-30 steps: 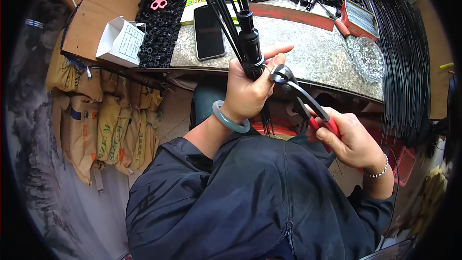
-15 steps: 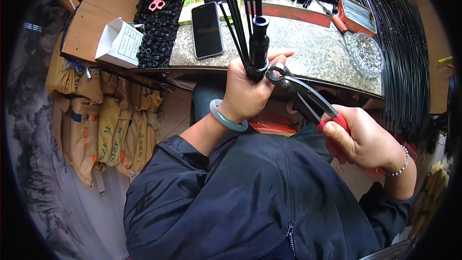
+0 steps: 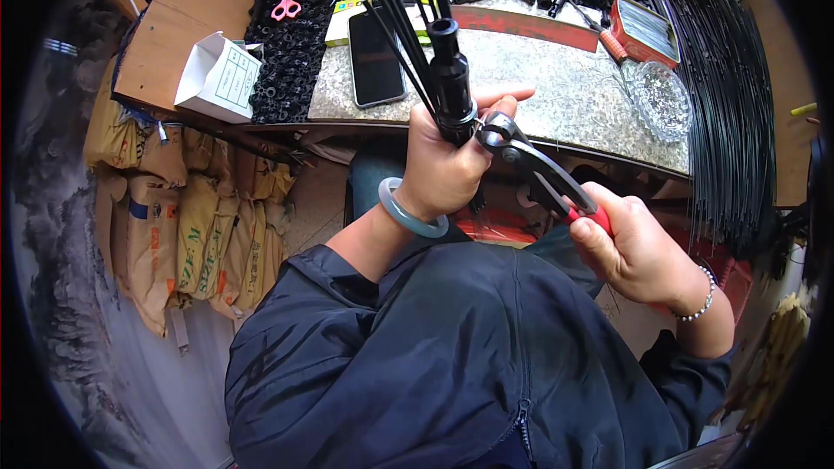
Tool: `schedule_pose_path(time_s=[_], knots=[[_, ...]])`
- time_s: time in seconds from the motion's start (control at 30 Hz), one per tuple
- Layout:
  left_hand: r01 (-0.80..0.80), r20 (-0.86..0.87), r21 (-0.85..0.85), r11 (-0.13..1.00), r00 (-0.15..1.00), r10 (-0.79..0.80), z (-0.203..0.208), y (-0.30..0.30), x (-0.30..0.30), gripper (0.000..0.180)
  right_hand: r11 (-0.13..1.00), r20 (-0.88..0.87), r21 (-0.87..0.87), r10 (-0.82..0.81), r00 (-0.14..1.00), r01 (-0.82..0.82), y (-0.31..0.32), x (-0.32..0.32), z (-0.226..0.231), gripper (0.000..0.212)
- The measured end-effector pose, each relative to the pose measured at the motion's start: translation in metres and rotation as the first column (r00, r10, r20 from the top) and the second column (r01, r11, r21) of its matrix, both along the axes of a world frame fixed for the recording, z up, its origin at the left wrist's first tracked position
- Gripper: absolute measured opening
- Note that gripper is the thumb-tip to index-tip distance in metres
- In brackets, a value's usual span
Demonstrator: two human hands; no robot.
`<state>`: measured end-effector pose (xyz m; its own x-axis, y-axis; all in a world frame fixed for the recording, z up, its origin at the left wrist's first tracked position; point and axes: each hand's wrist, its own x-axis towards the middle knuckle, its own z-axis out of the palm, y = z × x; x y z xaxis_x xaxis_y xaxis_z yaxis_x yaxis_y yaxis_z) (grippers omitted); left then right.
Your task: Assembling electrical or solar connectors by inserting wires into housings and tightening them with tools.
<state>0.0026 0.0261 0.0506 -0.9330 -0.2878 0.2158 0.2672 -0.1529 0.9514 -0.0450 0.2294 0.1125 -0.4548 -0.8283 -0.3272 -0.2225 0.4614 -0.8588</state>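
In front of the jacket [image 3: 417, 339]: the left hand [image 3: 441, 165] was wrapped around the lower part of the tube [image 3: 452, 69] and the rods [image 3: 412, 43], pressing them together, with one finger stretched out to the right.
Tube: it stood up from this left grip, a little tilted, its hollow end upward.
Rods: they rose from the same grip, just left of the tube, their tips spreading apart.
Pliers: right of the left grip, the head of the pliers [image 3: 543, 169] was just beside the tube; the red handles lay in the right hand [image 3: 638, 243], whose fingers were folded around them.
Wire: a thin bright wire [image 3: 478, 124] showed near the jaws; I cannot tell if they pinched it.
Board: beyond the grips, the board [image 3: 565, 91] carried a phone [image 3: 376, 65] to the left and a glass dish [image 3: 658, 102] to the right.
Risk: if the pliers slipped, they could nip the left thumb, because it was so near. Too strong a twist could perhaps break the wire. If the left grip loosened, the rods could slide or turn, since only this hand seemed to support them.
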Motion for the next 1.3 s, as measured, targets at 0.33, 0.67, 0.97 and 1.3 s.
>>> schedule_pose_path(time_s=[0.33, 0.67, 0.97, 1.3], knots=[[-0.13, -0.169, -0.418, 0.899, 0.984, 0.064, 0.001, -0.022, -0.004, 0.018, 0.996, -0.155, 0.085, 0.019, 0.988, -0.005, -0.007, -0.004, 0.003, 0.023], [0.033, -0.186, 0.204, 0.978, 0.983, 0.005, 0.016, -0.045, 0.006, 0.03, 0.893, -0.943, 0.105, -0.051, 0.329, 0.437, 0.013, -0.064, -0.125, 0.037], [0.176, -0.5, 0.439, 0.881, 0.863, 0.077, 0.005, -0.017, 0.04, 0.038, 0.964, -0.104, -0.265, 0.006, 0.995, -0.034, 0.006, 0.063, -0.105, 0.07], [0.618, 0.362, 0.331, 0.713, 0.615, -0.701, -0.056, 0.033, 0.061, 0.038, 0.234, 0.345, -0.851, -0.427, 0.836, 0.47, -0.007, 0.034, -0.105, 0.027]])
